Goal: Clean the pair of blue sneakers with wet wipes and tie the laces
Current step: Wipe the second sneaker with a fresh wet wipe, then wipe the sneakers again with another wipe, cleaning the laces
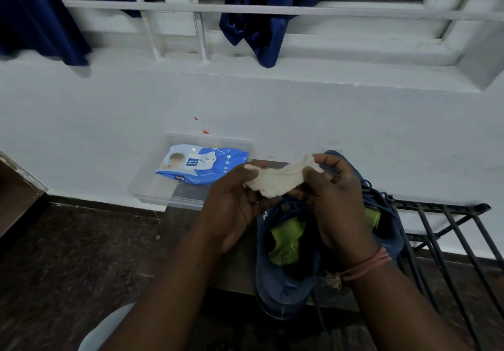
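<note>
left hand [234, 200] and right hand [338, 203] grip pinching white wet wipe [275, 180], above blue sneakers [283, 282]

Wipes pack [203, 165] in tray [152, 187], mid-frame, against wall [109, 110]. Sneakers [289, 274] lower right of tray, side by side on bench [231, 258]. Both hands above sneakers w/ wipe [278, 180] between: left hand [234, 206] on its left end, right hand [338, 206] on right. Rack [450, 230] far right, beside sneakers. Window grille [174, 12] w/ cloth [259, 23] over it, top of frame.
</note>
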Available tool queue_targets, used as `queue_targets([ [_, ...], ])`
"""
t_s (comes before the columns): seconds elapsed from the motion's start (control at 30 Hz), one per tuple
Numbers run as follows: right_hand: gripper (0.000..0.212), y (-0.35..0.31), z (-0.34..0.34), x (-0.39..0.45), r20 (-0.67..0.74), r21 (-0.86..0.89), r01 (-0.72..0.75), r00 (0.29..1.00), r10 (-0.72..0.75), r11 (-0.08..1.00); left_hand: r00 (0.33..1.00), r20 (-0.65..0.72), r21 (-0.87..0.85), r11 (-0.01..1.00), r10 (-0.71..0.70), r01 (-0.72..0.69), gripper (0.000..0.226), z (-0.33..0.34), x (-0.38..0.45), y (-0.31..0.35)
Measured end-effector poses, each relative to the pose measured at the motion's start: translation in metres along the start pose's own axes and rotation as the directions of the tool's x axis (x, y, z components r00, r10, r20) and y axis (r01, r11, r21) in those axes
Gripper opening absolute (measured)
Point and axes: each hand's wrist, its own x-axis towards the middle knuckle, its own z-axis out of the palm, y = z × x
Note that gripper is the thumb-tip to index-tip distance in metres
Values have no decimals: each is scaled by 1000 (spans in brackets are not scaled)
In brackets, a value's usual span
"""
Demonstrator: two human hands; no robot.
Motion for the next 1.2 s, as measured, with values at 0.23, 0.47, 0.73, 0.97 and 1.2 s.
queue_targets([
  [0.23,9,6,-5,8,34,-426,215,974,-222,879,999,11,112,992,52,-53,42,6,3,-8],
  [0.47,8,3,-6,12,123,-486,270,963,-241,831,998,-49,95,995,-31,35,47,3,3,4],
  [0.73,31,-7,0,3,156,-446,188,979,-131,875,959,-133,572,809,249,-130,3,6,1,-3],
  [0.97,9,-10,6,-4,220,-431,119,975,-24,895,939,-184,623,773,292,-118,8,0,5,2],
  [1.2,29,-12,1,2,171,-300,78,985,-27,951,981,-57,462,876,184,-137,12,-3,1,13],
])
